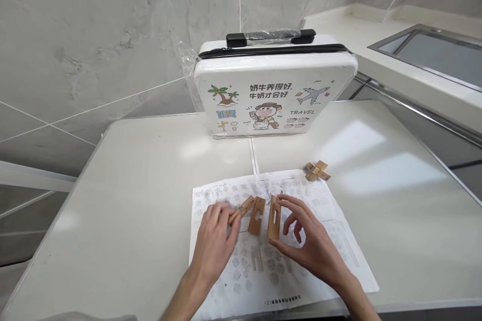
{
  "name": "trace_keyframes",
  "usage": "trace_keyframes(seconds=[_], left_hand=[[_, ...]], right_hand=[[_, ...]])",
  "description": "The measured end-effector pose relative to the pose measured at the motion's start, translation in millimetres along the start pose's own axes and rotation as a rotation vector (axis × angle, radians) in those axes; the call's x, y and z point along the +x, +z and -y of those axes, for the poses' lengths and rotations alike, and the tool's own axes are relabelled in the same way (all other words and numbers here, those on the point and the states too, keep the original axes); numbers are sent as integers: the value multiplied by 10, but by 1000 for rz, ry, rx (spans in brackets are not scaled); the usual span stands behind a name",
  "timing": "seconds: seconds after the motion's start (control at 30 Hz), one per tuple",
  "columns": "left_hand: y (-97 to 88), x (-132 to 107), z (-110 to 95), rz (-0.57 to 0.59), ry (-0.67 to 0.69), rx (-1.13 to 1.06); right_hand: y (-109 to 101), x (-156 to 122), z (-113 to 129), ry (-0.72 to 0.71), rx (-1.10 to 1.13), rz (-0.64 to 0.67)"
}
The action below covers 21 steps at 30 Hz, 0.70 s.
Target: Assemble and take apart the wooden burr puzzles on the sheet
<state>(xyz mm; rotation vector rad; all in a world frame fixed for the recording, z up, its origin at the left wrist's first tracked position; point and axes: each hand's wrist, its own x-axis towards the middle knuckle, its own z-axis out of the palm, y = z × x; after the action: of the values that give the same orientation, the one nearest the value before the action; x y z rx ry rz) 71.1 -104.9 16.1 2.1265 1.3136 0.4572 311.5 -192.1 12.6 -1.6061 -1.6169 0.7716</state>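
Note:
My left hand (216, 233) pinches a notched wooden puzzle piece (245, 206) between thumb and fingers; its far end points up to the right, and the fingers hide the near part. Beside it on the paper sits a wooden piece marked 1 (256, 216), with a cut-out in its right edge, touched by neither hand. A wooden piece with a long slot (274, 228) is gripped at its two ends by the thumb and index finger of my right hand (305, 233). The other right fingers curl free. Under everything spreads a printed instruction sheet (297, 276).
An interlocked wooden cross puzzle (317, 170) rests at the sheet's far right corner. A white cartoon suitcase (241, 70) stands at the back of the white table (150, 170), by the grey wall. A counter with a sink (433, 50) is at the right.

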Motion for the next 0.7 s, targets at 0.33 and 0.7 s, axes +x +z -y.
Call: trace_keyframes(seconds=[0.33,0.7], left_hand=[[-261,-88,-112,386,-291,-822],[-310,-107,-45,537,-353,-1079]], right_hand=[[22,56,261,-77,344,-55],[-4,-35,239,1,480,109]])
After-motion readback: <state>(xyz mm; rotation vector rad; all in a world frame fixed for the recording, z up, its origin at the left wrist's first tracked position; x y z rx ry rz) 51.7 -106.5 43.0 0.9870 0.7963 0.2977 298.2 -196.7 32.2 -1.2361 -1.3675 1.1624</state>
